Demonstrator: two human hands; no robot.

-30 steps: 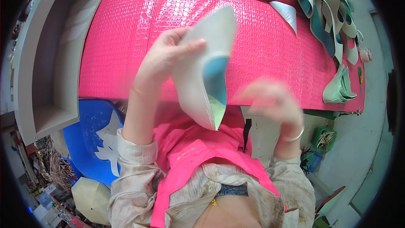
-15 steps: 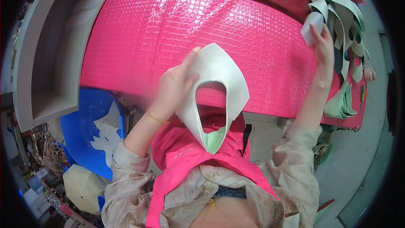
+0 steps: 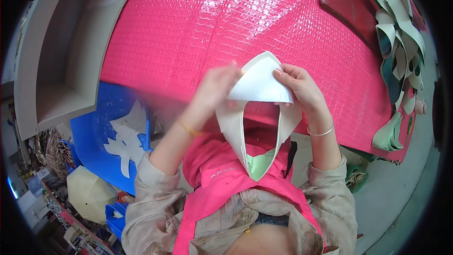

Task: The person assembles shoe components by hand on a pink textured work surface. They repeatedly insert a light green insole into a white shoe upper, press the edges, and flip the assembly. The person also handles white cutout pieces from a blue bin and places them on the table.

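Right hand (image 3: 306, 89): fingers closed on white piece (image 3: 262, 85)
Left hand (image 3: 214, 89): blurred; finger grip unclear
Pale cutout (image 3: 229, 122): under white piece

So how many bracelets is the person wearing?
2: a yellowish bracelet at the wrist of the left hand, a silvery bracelet at the wrist of the right hand. The sleeves could hide more.

Pink embossed counter (image 3: 174, 47); white sheet (image 3: 262, 86); off-white cut-out (image 3: 229, 122), pale-green tip (image 3: 258, 164); blue tub (image 3: 92, 134) at 9 o'clock; pile (image 3: 408, 23) at 2 o'clock seemingly cream-and-teal.
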